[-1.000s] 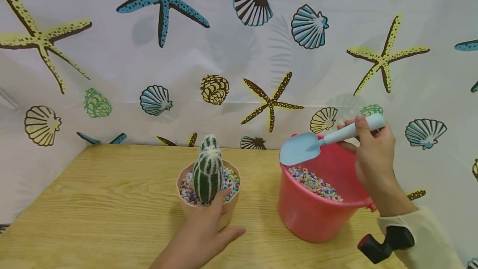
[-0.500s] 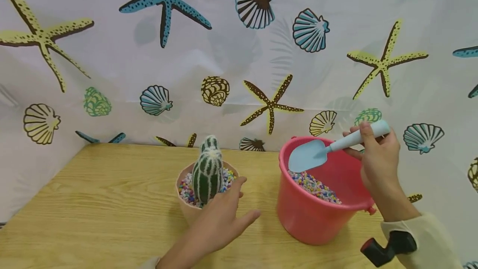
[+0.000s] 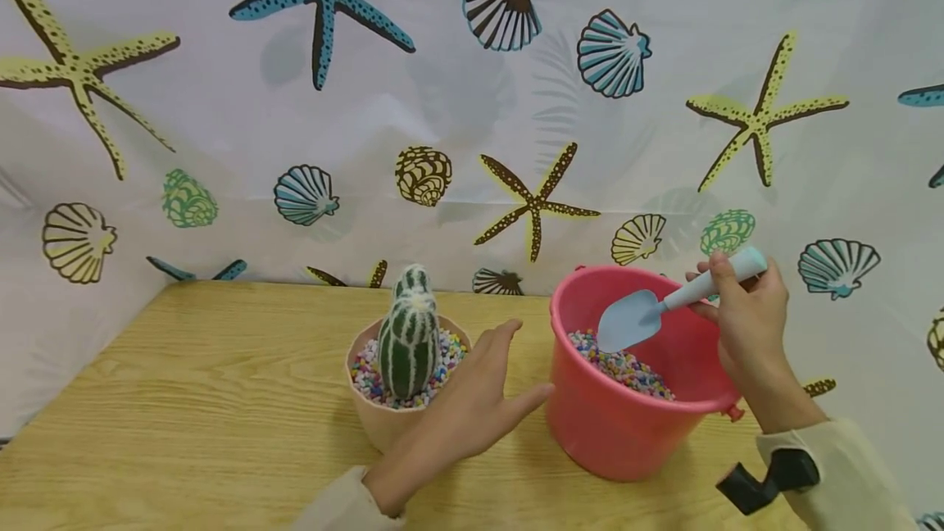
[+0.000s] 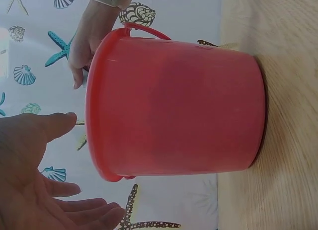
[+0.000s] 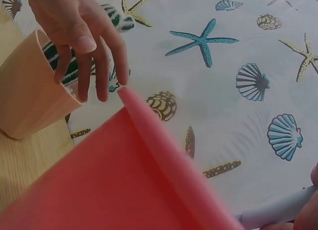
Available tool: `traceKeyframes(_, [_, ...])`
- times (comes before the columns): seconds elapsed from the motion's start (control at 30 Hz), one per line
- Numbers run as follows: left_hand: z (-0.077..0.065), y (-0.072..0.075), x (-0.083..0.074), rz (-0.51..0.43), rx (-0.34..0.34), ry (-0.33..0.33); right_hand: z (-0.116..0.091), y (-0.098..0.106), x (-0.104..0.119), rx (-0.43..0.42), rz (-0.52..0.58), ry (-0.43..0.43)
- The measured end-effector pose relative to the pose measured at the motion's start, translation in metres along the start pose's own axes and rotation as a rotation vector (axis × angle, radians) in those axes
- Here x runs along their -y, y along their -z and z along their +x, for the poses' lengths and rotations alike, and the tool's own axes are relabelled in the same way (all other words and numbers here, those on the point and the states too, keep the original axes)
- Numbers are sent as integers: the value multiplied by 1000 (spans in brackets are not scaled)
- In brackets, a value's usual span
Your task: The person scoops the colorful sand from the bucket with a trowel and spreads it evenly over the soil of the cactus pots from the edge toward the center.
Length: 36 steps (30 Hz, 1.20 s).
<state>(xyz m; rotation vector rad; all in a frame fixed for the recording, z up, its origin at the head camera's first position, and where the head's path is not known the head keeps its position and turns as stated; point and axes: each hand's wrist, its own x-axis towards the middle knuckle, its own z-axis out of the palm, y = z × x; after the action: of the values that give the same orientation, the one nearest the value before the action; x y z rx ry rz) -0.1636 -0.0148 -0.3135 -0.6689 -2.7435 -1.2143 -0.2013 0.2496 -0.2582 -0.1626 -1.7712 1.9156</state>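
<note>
A light blue hand trowel (image 3: 630, 321) is held by its handle in my right hand (image 3: 752, 322), its blade down inside the red bucket (image 3: 627, 433). Multicoloured pebbles (image 3: 634, 375) lie in the bucket, partly behind the blade. My left hand (image 3: 472, 392) is held out between the pot and the bucket, fingers extended and thumb apart, with nothing in it. In the left wrist view those spread fingers (image 4: 89, 212) point toward the bucket's rim. Beside that hand, a peach flowerpot (image 3: 383, 424) bears a striped green cactus (image 3: 408, 342) set in similar pebbles.
Everything stands on a wooden table (image 3: 206, 383). Behind it hangs a white cloth (image 3: 442, 105) printed with starfish and shells. A black device (image 3: 767, 482) is strapped at my right sleeve. The bucket's handle (image 4: 149, 30) hangs at its side.
My left hand has moved off the flowerpot, rightward toward the bucket. The trowel's blade has gone from over the bucket's left rim down and right into the bucket.
</note>
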Motion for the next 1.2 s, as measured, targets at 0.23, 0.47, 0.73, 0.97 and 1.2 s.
traceKeyframes(0.23, [16, -10, -8, -103, 24, 25, 6, 9, -7, -11, -151, -19])
traceKeyframes(0.47, [28, -17, -14, -124, 1, -47, 10, 14, -10, 12, -201, -29])
traceKeyframes(0.73, [36, -25, -15, -114, -9, -69, 10, 16, -11, 48, -300, 8])
traceKeyframes(0.97, [41, -28, -17, -96, 32, -37, 12, 17, -15, 96, -444, 29])
traceKeyframes(1.2, [44, -31, -19, -95, 78, 14, 16, 18, -19, 157, -532, 56])
